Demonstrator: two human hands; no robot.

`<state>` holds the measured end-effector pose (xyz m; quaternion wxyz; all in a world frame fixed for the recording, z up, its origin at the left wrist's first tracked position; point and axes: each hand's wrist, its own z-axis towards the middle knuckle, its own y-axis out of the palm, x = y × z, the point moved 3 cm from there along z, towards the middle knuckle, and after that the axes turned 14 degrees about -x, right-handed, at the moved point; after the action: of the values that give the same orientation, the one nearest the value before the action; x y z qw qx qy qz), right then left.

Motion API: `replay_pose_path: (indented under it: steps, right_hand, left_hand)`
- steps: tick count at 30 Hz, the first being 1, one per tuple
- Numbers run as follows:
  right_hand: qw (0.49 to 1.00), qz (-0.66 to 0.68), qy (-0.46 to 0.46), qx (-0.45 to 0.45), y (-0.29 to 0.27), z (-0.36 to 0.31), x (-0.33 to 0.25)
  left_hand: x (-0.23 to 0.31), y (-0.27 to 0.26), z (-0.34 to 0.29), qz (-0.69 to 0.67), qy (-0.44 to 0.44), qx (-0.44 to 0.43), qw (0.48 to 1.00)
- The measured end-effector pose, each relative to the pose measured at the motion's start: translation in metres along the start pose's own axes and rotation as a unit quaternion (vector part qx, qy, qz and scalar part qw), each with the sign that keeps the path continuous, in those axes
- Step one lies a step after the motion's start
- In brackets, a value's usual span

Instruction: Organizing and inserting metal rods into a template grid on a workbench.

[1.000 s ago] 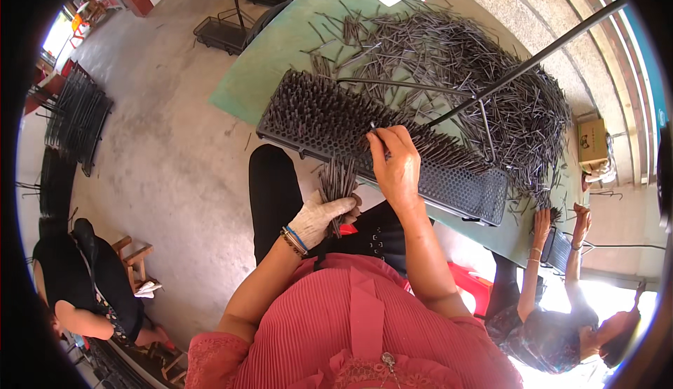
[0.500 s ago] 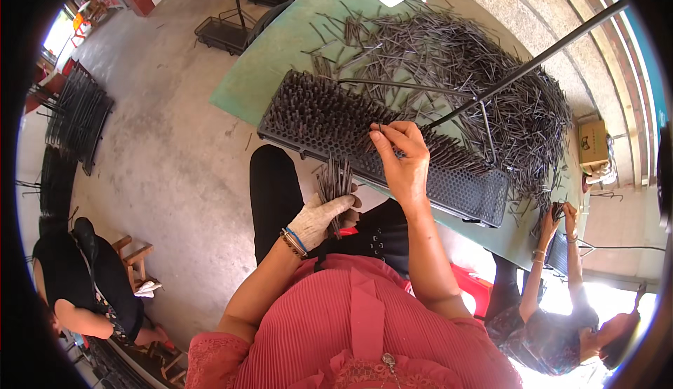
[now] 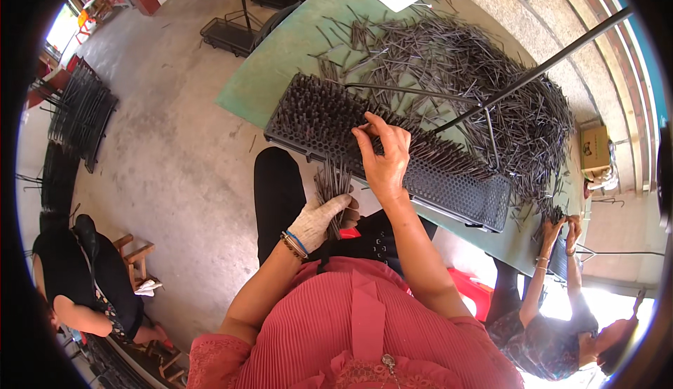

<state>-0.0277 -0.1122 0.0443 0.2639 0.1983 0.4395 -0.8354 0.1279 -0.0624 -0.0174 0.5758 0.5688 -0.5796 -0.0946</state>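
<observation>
My left hand [image 3: 317, 223], in a pale knitted glove, is wrapped round a bundle of thin dark sticks [image 3: 332, 183] standing roughly upright over my lap. Bare and bent at the fingers, my right hand [image 3: 385, 161] is over a long black perforated tray [image 3: 459, 194]. Its thumb and forefinger come together among the upright sticks [image 3: 315, 105] set in the tray's holes; whatever is pinched there is too small to make out. Sticks fill the left and far parts of the tray, while holes show bare along its near right side.
A big heap of loose sticks [image 3: 491, 73] covers the green table [image 3: 245, 91]. A black rod [image 3: 554, 59] slants up from the tray. To the right a co-worker's hands [image 3: 561, 229] handle sticks; another person [image 3: 87, 284] sits at left. Stacked black racks [image 3: 80, 119] stand beyond.
My right hand has shifted a little left along the tray, its fingertips now lower among the sticks. The left hand still grips the bundle, nearly unmoved.
</observation>
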Motion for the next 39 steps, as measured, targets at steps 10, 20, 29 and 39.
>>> replay_pose_path:
  steps: [10, 20, 29, 39]
  right_hand:
    - [0.999, -0.020, -0.009, 0.039, -0.004, -0.005, -0.001]
    - [0.992, -0.109, -0.057, -0.004, -0.002, -0.011, -0.002]
    - [0.991, -0.116, -0.063, -0.026, -0.006, -0.013, -0.005]
    - [0.940, 0.171, 0.177, -0.236, -0.026, -0.039, -0.017]
  left_hand:
    - [-0.004, -0.010, 0.002, 0.067, 0.002, 0.010, 0.998]
    - [0.000, -0.005, 0.000, 0.033, 0.017, 0.000, 0.999]
    - [0.002, 0.000, 0.000, 0.066, -0.013, 0.036, 0.997]
    - [0.006, 0.008, 0.001, 0.072, 0.052, -0.016, 0.996]
